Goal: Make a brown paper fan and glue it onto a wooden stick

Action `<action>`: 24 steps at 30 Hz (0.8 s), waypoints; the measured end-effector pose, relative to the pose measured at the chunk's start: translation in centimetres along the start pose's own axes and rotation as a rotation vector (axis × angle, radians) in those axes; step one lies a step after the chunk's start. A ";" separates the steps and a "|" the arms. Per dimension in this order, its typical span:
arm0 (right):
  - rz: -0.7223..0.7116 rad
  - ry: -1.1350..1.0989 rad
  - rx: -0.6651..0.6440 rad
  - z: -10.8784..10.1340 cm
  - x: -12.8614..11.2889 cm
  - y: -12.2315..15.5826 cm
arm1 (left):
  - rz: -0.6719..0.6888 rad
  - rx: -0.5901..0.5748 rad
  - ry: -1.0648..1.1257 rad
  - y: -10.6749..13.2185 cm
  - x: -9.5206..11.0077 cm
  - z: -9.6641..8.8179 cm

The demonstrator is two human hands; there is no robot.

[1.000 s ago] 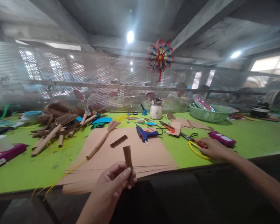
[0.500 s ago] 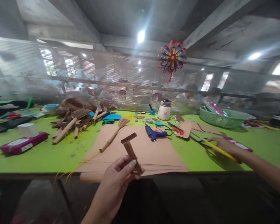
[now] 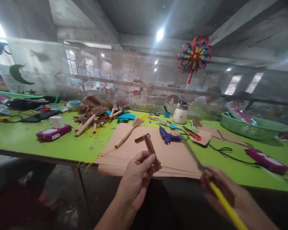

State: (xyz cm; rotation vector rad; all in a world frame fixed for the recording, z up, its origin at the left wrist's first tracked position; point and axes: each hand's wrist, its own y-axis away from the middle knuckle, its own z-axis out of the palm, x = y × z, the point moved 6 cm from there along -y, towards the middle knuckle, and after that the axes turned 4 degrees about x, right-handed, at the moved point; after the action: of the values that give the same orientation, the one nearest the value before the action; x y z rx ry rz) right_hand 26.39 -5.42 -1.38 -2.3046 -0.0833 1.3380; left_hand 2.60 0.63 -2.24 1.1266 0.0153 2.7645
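In my left hand [image 3: 139, 177] a narrow, pleated piece of brown paper [image 3: 151, 147] is pinched between thumb and fingers. Its upper end bends over to the left. My right hand [image 3: 222, 188], smeared by motion, is closed around a long tool with a yellow handle [image 3: 222, 199] and a thin metal blade [image 3: 192, 151]; its exact kind is not clear. The blade points up and left over flat sheets of brown paper [image 3: 172, 163]. On those sheets lie a blue glue gun [image 3: 168, 136] and a rolled paper stick with a frayed end [image 3: 128, 134].
A pile of brown paper rolls [image 3: 92, 115] lies at the left behind a purple box [image 3: 54, 132]. Behind the sheets stands a white bottle [image 3: 180, 113]. An orange cutter [image 3: 194, 134], a green basket [image 3: 252, 129] and another purple box [image 3: 267, 161] with a cable are at the right.
My right hand has lifted the yellow-handled tool from the right side of the table and brought it nearer my left hand. The view has turned left; my left hand still grips the pleated paper.
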 end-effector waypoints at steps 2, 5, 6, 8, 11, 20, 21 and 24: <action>0.025 -0.093 -0.151 3.9 -1.6 1.4 | 0.010 -0.023 -0.030 0.2 -0.3 0.2; 0.083 -0.240 -0.093 6.1 -4.1 0.9 | 0.048 -0.055 -0.168 0.8 -0.6 0.5; 0.108 -0.293 -0.005 6.0 -4.8 0.3 | 0.065 -0.066 -0.231 1.0 -0.7 0.6; 0.137 -0.384 0.040 6.4 -6.0 -0.8 | 0.095 -0.087 -0.341 1.2 -0.8 0.9; 0.117 -0.502 0.010 7.3 -7.0 -1.9 | 0.110 -0.103 -0.415 1.5 -1.2 1.2; 0.067 -0.615 -0.093 8.0 -6.3 -2.1 | 0.060 -0.226 -0.440 2.6 -2.0 2.3; 0.064 -0.620 -0.102 8.0 -6.4 -2.2 | 0.052 -0.248 -0.443 2.8 -1.9 2.4; 0.068 -0.608 -0.136 7.9 -6.9 -2.3 | 0.015 -0.305 -0.445 3.1 -1.6 2.5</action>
State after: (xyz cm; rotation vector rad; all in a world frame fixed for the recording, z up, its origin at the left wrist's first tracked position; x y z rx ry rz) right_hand 16.62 -2.44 1.88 -1.9333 -0.2989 2.0806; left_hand 4.99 -2.84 -1.38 1.6126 -0.4484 2.3545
